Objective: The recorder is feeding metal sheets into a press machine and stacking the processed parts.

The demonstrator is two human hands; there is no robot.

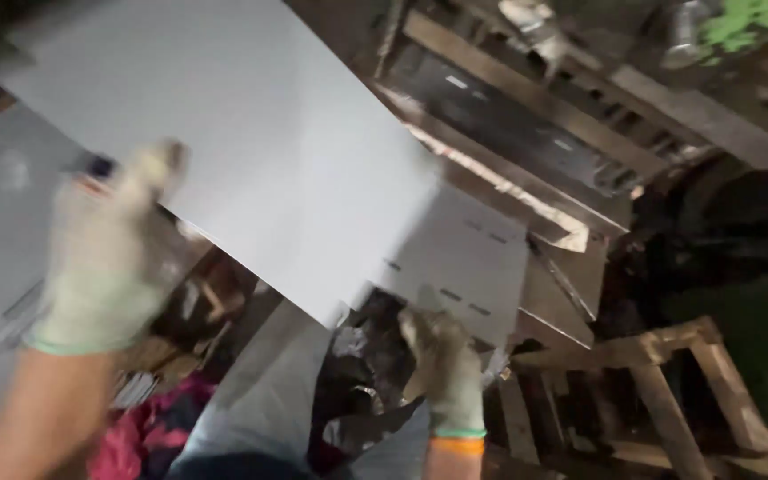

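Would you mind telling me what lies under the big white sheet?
Under the white sheet a slotted white panel sticks out, gripped by the right hand. The rest underneath is covered.

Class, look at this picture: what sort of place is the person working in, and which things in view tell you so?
Probably a sheet-metal workshop or scrap yard. Gloved hands, left hand and right hand, hold a grey metal sheet; slotted panels and rough wooden frames lie piled around.

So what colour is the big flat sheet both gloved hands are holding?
Pale grey-white sheet, plain with small dark slots; head view.
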